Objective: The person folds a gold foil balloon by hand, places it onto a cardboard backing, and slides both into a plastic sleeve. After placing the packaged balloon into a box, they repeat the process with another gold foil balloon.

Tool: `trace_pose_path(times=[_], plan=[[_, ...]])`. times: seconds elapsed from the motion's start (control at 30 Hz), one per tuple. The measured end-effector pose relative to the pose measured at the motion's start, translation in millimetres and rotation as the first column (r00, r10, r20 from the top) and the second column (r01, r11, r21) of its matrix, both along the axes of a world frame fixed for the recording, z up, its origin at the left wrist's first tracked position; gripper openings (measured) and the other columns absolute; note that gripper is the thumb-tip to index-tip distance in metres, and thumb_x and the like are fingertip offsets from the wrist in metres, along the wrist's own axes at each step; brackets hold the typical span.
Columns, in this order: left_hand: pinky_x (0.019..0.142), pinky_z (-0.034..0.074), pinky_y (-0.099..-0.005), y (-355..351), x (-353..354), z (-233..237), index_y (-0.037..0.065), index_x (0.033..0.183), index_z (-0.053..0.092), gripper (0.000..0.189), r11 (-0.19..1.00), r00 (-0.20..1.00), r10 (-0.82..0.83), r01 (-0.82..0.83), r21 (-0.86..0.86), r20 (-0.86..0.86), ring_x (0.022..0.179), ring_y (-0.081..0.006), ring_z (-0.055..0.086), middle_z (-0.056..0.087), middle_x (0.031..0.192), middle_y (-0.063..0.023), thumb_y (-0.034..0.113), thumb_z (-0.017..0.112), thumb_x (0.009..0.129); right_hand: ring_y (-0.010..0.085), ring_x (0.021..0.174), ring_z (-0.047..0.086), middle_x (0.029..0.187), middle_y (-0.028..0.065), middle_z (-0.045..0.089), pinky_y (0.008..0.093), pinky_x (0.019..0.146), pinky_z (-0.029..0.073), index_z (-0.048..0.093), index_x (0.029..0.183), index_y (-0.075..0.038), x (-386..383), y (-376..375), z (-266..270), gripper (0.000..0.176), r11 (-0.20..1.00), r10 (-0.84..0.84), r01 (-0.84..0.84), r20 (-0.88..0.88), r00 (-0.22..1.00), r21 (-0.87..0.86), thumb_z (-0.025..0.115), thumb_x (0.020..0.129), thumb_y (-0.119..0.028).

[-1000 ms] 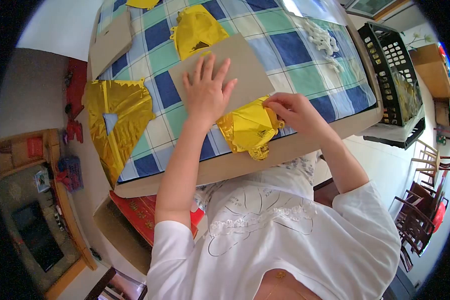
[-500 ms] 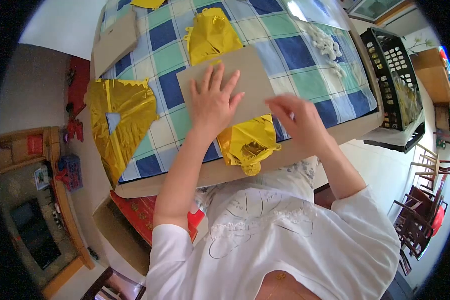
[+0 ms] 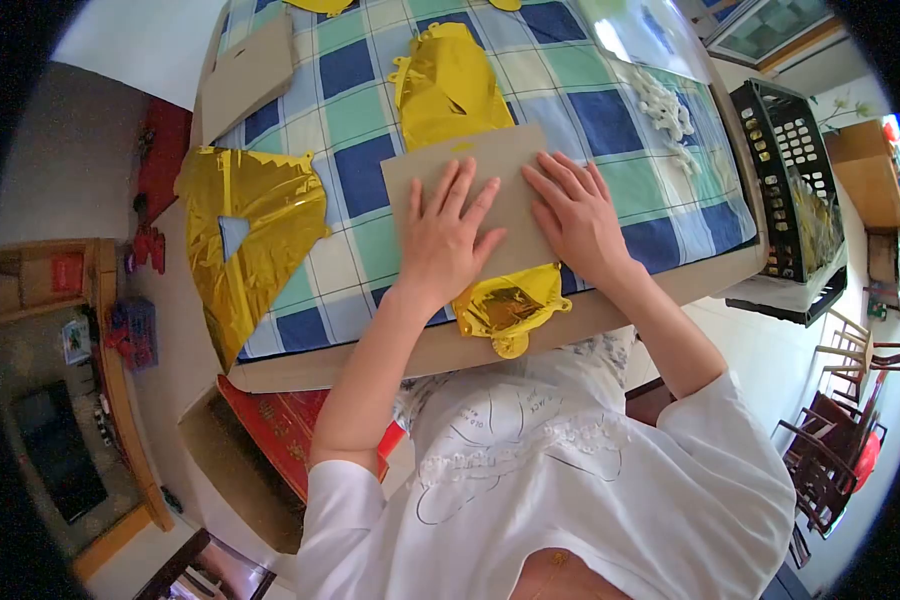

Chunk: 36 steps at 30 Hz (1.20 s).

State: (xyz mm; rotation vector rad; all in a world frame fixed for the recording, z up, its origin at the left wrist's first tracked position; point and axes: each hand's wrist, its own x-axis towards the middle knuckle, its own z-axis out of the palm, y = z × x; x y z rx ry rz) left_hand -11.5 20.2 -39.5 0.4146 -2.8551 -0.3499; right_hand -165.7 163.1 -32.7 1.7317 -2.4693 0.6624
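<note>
A flat gold foil balloon (image 3: 452, 90) lies on the checked cloth, its middle hidden beneath a grey-brown cardboard sheet (image 3: 510, 235). Below the sheet, its crumpled lower end (image 3: 510, 310) sticks out over the near edge. My left hand (image 3: 442, 235) rests flat on the left half of the cardboard, fingers spread. Along the right edge of the sheet lies my right hand (image 3: 580, 220), its fingers stretched out and touching the board. Neither hand grasps anything.
Another gold foil piece (image 3: 260, 210) drapes over the left edge of the table. Further back is a second cardboard piece (image 3: 250, 75). White string (image 3: 660, 105) and a clear plastic sheet (image 3: 640, 35) lie at the back right, beside a black crate (image 3: 770, 160).
My right hand has come down from a curled pose at the sheet's right edge and now lies flat there. More crumpling shows in the upper foil. My left hand stays on the cardboard.
</note>
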Motion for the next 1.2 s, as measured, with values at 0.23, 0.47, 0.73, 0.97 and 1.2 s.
trace_pose_path(times=[0.23,0.47,0.73,0.97,1.2], plan=[[0.108,0.020,-0.0600,-1.4,-1.1,-1.2,0.020,0.139,0.043,0.057,1.000,1.000,0.001,-0.001,0.021,-0.020,0.139,-0.0279,0.027,0.033,0.148,-0.0098,0.038,0.061,0.087,0.0280,0.129,0.041,0.135,0.0101,0.049,0.0504,0.110,0.026,0.055,0.126,-0.012,-0.3,0.5,-2.7,0.038,1.000,-0.002,0.002,-0.011,1.000,-0.004,0.055,0.089,-0.021],[0.107,0.022,-0.0599,-2.1,-2.0,-2.0,0.020,0.138,0.044,0.057,1.000,0.999,0.004,-0.004,0.011,-0.035,0.138,-0.0287,0.029,0.034,0.148,-0.0101,0.037,0.062,0.086,0.0283,0.127,0.043,0.133,0.0105,0.050,0.0509,0.109,0.027,0.055,0.126,-0.011,-0.7,-0.4,-1.8,0.039,0.999,0.003,-0.004,-0.023,1.000,-0.037,0.055,0.088,-0.021],[0.107,0.020,-0.0622,-4.9,-1.2,-6.5,0.023,0.140,0.041,0.059,1.000,1.000,-0.007,0.006,-0.023,-0.019,0.139,-0.0278,0.028,0.031,0.150,-0.0080,0.041,0.060,0.087,0.0283,0.127,0.043,0.132,0.0106,0.050,0.0512,0.109,0.027,0.055,0.125,-0.011,1.8,-1.8,-5.1,0.038,0.999,-0.017,0.015,-0.058,0.998,-0.036,0.055,0.088,-0.020],[0.108,0.018,-0.0621,-4.0,-1.3,-4.3,0.021,0.136,0.045,0.060,1.000,0.999,0.000,-0.001,-0.020,-0.043,0.138,-0.0251,0.028,0.034,0.147,-0.0083,0.046,0.061,0.084,0.0288,0.127,0.043,0.132,0.0110,0.050,0.0511,0.109,0.027,0.056,0.123,-0.010,2.3,-2.1,-6.6,0.036,0.999,-0.015,0.012,-0.053,0.998,-0.048,0.055,0.088,-0.020],[0.107,0.017,-0.0638,-5.4,-0.7,-3.9,0.024,0.142,0.038,0.065,1.000,1.000,-0.009,0.010,-0.027,0.020,0.140,-0.0274,0.024,0.028,0.151,-0.0075,0.050,0.058,0.086,0.0315,0.119,0.050,0.122,0.0151,0.057,0.0449,0.101,0.039,0.059,0.117,-0.008,-33.0,-27.5,8.7,0.035,0.993,-0.043,0.021,0.187,0.981,0.119,0.059,0.086,-0.023]])
